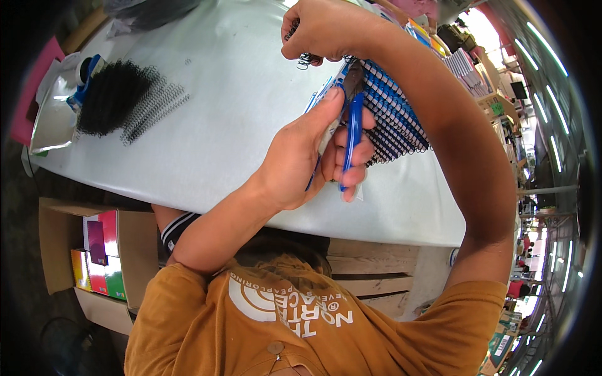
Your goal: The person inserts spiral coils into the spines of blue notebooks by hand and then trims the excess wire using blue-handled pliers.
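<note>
My left hand (301, 150) is wrapped round a pair of pliers (354, 122) with blue handles. Their dark metal jaws point away from me, at the edge of a stack of blue-and-white spiral-bound notebooks (395, 106). Above the jaws, my right hand (329, 31) is closed in a fist on a black spiral coil (305, 61), whose loops stick out below the fingers. My right forearm crosses over the far side of the stack and hides part of it. Whether the jaws touch a wire, I cannot tell.
A heap of black spiral coils (119, 97) lies on the white-covered table (219, 125) at the left, beside a blue tape dispenser (84, 84). Below the table's left edge, an open cardboard box (138, 250) holds colourful notebooks (100, 266). More stacked goods stand at the far right.
</note>
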`<state>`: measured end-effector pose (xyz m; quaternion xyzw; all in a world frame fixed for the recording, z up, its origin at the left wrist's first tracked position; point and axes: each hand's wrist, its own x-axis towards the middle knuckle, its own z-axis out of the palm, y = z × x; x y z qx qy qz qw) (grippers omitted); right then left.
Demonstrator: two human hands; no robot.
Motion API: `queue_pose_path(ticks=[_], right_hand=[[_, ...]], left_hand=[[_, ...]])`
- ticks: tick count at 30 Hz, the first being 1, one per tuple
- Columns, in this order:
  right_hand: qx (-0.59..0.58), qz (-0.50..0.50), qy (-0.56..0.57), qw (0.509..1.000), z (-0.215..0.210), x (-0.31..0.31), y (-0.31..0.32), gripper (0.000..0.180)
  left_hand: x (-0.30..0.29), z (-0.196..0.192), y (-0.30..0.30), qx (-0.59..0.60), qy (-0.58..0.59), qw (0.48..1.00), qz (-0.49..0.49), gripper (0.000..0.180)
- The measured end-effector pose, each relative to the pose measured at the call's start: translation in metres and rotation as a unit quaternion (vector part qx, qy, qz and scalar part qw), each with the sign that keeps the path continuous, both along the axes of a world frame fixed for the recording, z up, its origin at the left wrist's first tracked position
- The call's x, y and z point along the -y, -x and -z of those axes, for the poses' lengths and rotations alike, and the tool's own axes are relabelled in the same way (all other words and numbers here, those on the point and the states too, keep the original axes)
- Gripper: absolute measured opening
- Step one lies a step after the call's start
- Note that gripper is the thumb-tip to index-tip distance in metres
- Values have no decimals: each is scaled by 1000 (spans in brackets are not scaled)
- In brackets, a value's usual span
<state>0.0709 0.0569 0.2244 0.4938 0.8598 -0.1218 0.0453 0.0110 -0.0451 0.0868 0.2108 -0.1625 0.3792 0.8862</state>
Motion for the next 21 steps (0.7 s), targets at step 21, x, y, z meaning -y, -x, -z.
queue_pose_path(ticks=[21], right_hand=[[-623,64,103,773,137,49,68,16]], left_hand=[[23,86,101,-424,148,718,-532,49]])
